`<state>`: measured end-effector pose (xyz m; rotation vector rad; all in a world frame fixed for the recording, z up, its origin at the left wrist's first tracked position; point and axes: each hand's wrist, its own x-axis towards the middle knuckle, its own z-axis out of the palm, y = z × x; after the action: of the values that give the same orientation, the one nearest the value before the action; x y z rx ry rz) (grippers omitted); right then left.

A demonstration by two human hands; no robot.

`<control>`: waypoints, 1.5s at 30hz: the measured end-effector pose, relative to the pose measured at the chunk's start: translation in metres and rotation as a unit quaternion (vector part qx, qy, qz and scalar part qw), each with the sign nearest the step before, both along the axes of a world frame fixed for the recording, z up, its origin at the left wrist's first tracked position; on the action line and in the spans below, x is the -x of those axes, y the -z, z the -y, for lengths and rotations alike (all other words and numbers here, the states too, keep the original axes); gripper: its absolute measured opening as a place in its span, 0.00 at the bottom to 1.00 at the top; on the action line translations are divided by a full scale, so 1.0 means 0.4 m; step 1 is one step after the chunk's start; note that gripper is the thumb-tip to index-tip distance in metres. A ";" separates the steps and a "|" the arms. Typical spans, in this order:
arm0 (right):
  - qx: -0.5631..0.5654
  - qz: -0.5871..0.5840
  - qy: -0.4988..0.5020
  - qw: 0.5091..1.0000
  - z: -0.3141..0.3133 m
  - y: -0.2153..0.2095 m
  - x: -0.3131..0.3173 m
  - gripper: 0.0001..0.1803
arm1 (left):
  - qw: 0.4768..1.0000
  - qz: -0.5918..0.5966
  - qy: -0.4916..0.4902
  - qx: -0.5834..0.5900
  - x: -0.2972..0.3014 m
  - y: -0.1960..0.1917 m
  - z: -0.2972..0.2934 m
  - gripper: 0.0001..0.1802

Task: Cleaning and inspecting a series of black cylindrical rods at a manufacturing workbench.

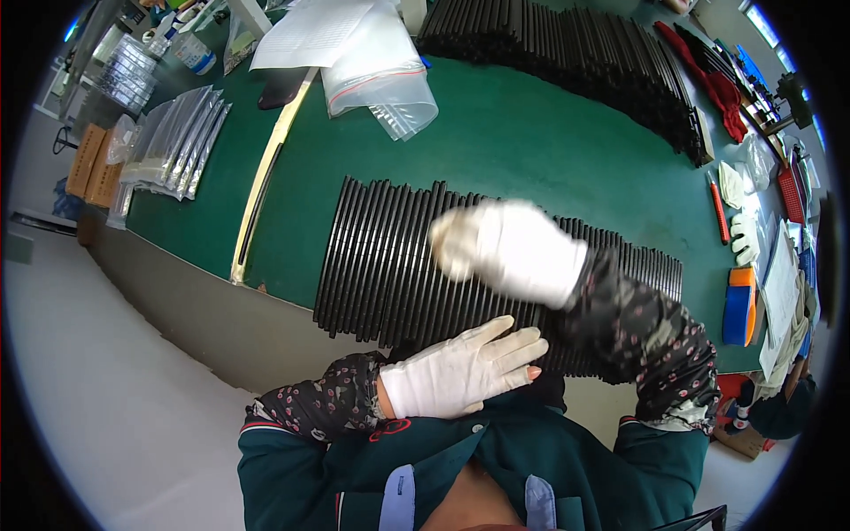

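A row of long black rods (390, 257) lies side by side on the green table (531, 150), running from the near edge away from me. My left hand (465, 367), in a white glove, lies flat with fingers together on the near ends of the rods. My right hand (509, 248), also white-gloved and blurred, hovers over or touches the middle of the row with the fingers curled. I cannot make out anything held in it. Both forearms wear dark patterned sleeves.
A second, larger stack of black rods (575, 53) lies at the back. Clear plastic bags (381, 71) and silver packets (177, 142) sit to the left. A red cloth (722, 88), an orange-handled tool (719, 208), spare gloves (739, 221) and a blue tape roll (737, 310) lie at the right.
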<state>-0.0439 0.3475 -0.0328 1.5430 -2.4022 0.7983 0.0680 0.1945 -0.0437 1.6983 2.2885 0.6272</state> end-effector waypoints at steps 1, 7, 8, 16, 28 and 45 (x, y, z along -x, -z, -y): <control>-0.039 -0.043 0.101 0.993 -0.032 -0.001 0.069 0.08 | 0.999 -0.007 0.035 0.021 0.021 -0.026 -0.009 0.40; 0.094 0.349 -0.117 0.925 0.015 0.041 -0.048 0.04 | 1.000 -0.001 -0.004 -0.019 -0.004 0.009 0.002 0.39; -0.213 0.263 -0.070 0.939 0.052 -0.050 -0.088 0.06 | 0.999 -0.007 -0.022 -0.033 -0.008 0.013 0.005 0.39; 0.005 0.019 0.321 0.947 -0.200 -0.080 0.085 0.09 | 1.000 -0.018 0.013 -0.008 0.021 -0.043 -0.014 0.39; -0.004 -0.006 0.384 0.923 -0.398 -0.071 -0.078 0.08 | 0.999 -0.035 0.000 -0.009 -0.001 -0.035 -0.177 0.38; -0.083 0.119 -0.041 0.989 -0.145 -0.067 -0.088 0.09 | 0.997 -0.064 0.036 -0.038 -0.026 0.043 -0.169 0.37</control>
<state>-0.0086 0.4054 -0.0061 1.7054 -2.6487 0.8636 0.0785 0.2620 -0.0608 1.9001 2.3027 0.6132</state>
